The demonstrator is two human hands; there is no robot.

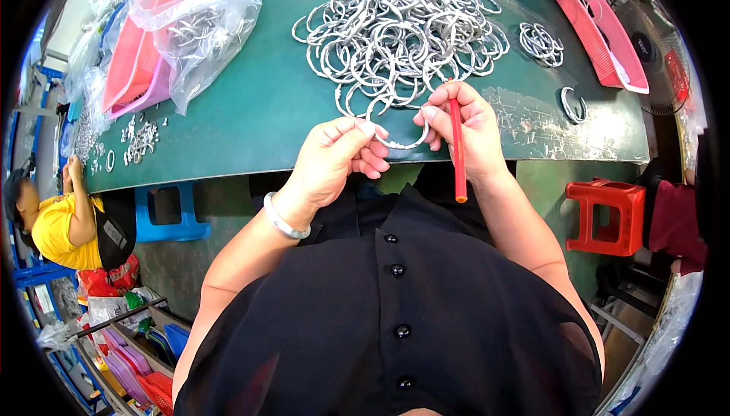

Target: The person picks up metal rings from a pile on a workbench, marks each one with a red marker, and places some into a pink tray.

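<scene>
Just over the near edge of the green table, a silver open bangle (407,147) is held between my two hands. My left hand (332,155) pinches its left side with thumb and fingers. The fingertips of my right hand (470,131) close on its right side. That same hand also grips a red pencil (458,150), which points down toward me. Right beyond my fingers lies a large heap of silver bangles (403,36). A smaller cluster of bangles (541,44) and a lone bangle (574,106) lie to the right.
Pink baskets (137,66) with a clear plastic bag (220,36) stand at the left, near scattered small metal pieces (139,141). Another pink basket (601,32) is at the far right. Blue (169,211) and red stools (606,218) flank me. A person in yellow (67,226) sits left.
</scene>
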